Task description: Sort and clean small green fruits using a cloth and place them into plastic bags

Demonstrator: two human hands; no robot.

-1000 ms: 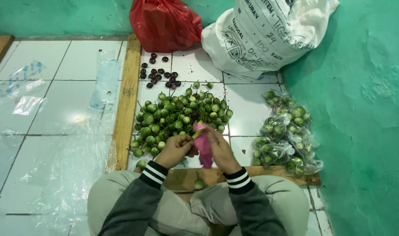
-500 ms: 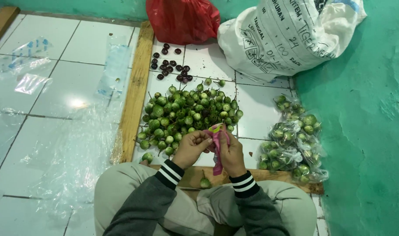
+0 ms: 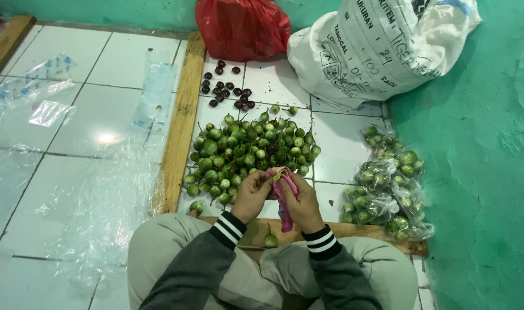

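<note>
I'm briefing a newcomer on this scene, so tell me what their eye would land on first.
First the heap of small green round fruits on the white tiled floor, in front of the seated person. Just below it, the left hand and right hand meet around a pink knife-like tool. Then the red plastic bag and big white sack against the green wall at the top.

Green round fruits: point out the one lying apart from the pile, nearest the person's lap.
The single green fruit on the wooden board between the wrists, below both hands.
</note>
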